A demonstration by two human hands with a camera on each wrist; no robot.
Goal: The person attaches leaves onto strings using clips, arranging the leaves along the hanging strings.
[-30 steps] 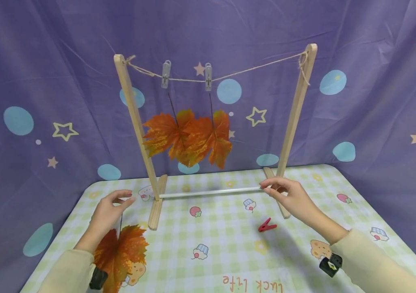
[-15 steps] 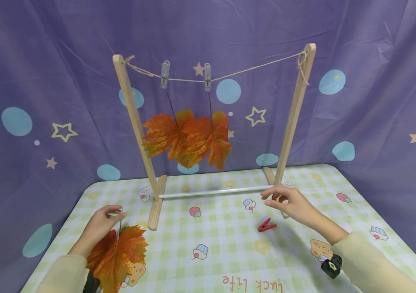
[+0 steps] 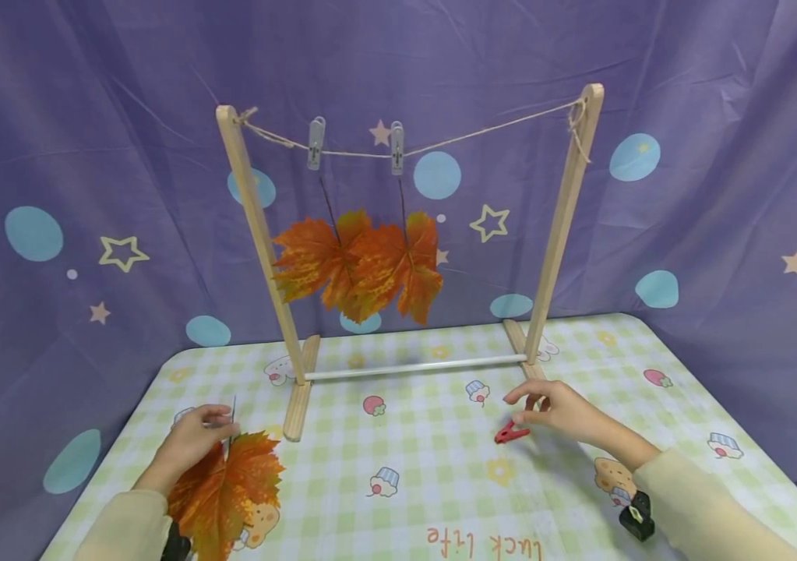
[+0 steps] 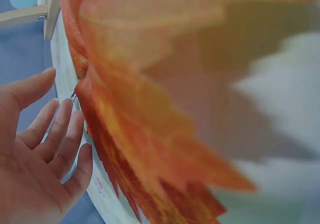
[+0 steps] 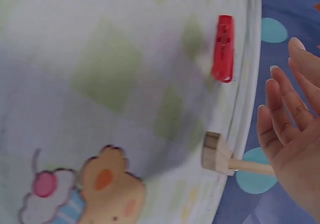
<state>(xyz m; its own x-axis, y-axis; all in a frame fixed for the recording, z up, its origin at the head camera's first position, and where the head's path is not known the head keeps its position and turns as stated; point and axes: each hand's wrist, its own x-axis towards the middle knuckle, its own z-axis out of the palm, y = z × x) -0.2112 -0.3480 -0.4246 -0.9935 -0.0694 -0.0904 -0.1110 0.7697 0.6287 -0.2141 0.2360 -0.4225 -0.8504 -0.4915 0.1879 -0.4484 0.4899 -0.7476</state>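
Note:
My left hand hovers by the stem of an orange artificial maple leaf at the table's left. Thumb and fingers stay apart in the left wrist view, with the leaf beside the fingertips. Above a small red clothespin is my right hand, its fingers loosely bent. A gap separates this hand from the clothespin in the right wrist view. Two similar leaves hang by their stems from grey clothespins on a string.
The string spans two wooden posts, joined low down by a white rod. Their wooden feet stand on a checked tablecloth. Behind hangs a purple curtain with stars and dots.
My right hand has left the rod's right end and come down toward the red clothespin. My left hand has lowered and shifted left beside the leaf stem. The hanging leaves look unchanged.

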